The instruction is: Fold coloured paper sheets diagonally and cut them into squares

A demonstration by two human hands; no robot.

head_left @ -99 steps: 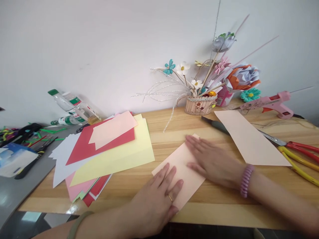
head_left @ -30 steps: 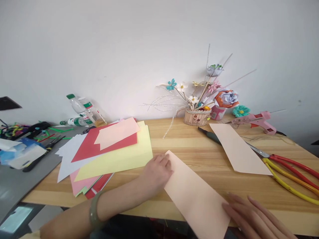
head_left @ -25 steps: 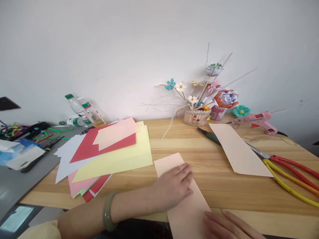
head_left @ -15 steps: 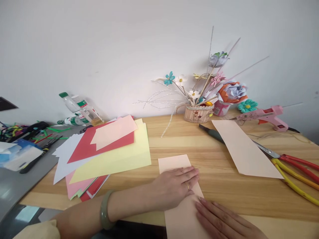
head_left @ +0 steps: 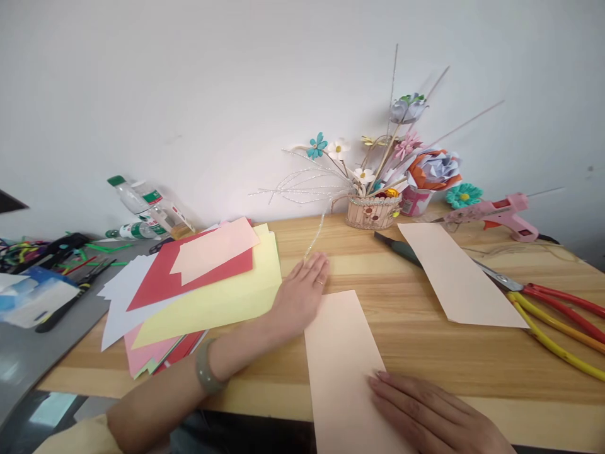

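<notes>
Across the near middle of the smooth, grained wooden table [head_left: 425,353], a long, flat, matte peach paper strip [head_left: 345,372] overhung the near edge, while a second peach rectangle [head_left: 458,277] overlapped the metal scissors [head_left: 508,282] to the right and crisp coloured sheets [head_left: 222,306] lay fanned on the left. Reaching in from the near left, the left hand [head_left: 302,293] lay palm down, unfurled, fingers straight, at the strip's far left corner; the right hand [head_left: 430,413], flattened with fingers close together and gripping nothing, touched the strip's right edge.
</notes>
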